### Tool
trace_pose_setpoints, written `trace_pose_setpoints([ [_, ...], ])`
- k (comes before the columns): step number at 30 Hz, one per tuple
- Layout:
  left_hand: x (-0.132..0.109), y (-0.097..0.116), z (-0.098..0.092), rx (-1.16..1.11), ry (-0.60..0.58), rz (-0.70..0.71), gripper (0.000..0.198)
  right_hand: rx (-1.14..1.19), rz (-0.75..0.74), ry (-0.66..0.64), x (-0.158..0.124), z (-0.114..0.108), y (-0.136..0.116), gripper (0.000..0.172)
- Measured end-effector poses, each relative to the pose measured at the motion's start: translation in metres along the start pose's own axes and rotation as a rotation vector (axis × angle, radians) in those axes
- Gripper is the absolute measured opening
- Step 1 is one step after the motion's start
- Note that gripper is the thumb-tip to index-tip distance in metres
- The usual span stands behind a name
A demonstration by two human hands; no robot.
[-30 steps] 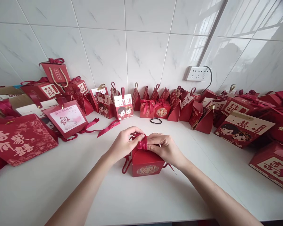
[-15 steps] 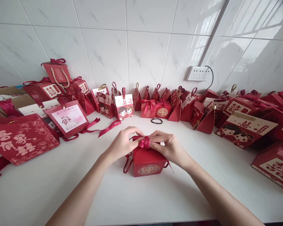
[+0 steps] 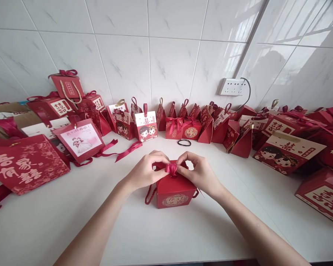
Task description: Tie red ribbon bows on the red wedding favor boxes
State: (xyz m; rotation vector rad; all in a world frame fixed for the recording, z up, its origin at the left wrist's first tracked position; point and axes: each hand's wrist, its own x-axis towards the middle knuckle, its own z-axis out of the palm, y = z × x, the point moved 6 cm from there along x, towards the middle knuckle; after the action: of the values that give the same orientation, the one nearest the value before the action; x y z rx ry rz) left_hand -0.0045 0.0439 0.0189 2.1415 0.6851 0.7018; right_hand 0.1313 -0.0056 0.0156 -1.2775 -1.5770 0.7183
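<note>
A red box [image 3: 173,195] with a round gold emblem stands on the white table [image 3: 144,236], centred before me. A knotted red ribbon [image 3: 172,169] sits on top of it. My left hand [image 3: 148,168] pinches the ribbon from the left, thumb and fingertips closed on it. From the right, my right hand [image 3: 198,170] pinches the other side of the ribbon between thumb and index finger. Dark red rope handles hang at both sides of the box, the left one [image 3: 150,195] looping down to the table.
Several red gift boxes [image 3: 183,127] line the tiled wall. A black band [image 3: 184,142] lies behind my hands. Loose ribbon [image 3: 129,150] trails at left, near flat red bags [image 3: 30,162]. More boxes [image 3: 322,195] stand at right, below a wall socket [image 3: 233,87].
Both hands have shifted slightly on the ribbon, their fingers more arched. The knot looks a little smaller and flatter. The box has stayed almost in place.
</note>
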Motion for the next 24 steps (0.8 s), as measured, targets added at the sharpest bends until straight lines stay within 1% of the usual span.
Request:
trace_pose_setpoints([
  [3, -0.001, 0.002, 0.001, -0.047, -0.059, 0.006, 0.013, 0.0, -0.001, 0.004, 0.0, 0.0, 0.0, 0.013],
  [7, -0.002, 0.0, 0.006, -0.165, -0.149, -0.018, 0.018, -0.005, 0.007, 0.016, 0.001, -0.001, 0.001, 0.007],
  [12, 0.001, -0.01, 0.011, -0.262, -0.099, -0.123, 0.031, 0.025, -0.022, 0.013, 0.002, -0.003, 0.0, 0.01],
  [15, 0.002, -0.01, 0.014, -0.323, -0.119, -0.139, 0.031, 0.051, -0.035, -0.004, 0.002, -0.003, -0.001, 0.012],
  [18, 0.001, -0.009, 0.015, -0.411, -0.157, -0.153, 0.029, 0.038, -0.064, -0.015, 0.001, -0.002, -0.002, 0.011],
  [20, 0.001, -0.008, 0.014, -0.47, -0.177, -0.161, 0.028, 0.007, -0.102, -0.016, 0.0, -0.003, -0.003, 0.009],
  [24, 0.001, -0.008, 0.013, -0.508, -0.172, -0.159, 0.024, -0.042, -0.193, -0.039, -0.001, -0.004, -0.007, 0.015],
])
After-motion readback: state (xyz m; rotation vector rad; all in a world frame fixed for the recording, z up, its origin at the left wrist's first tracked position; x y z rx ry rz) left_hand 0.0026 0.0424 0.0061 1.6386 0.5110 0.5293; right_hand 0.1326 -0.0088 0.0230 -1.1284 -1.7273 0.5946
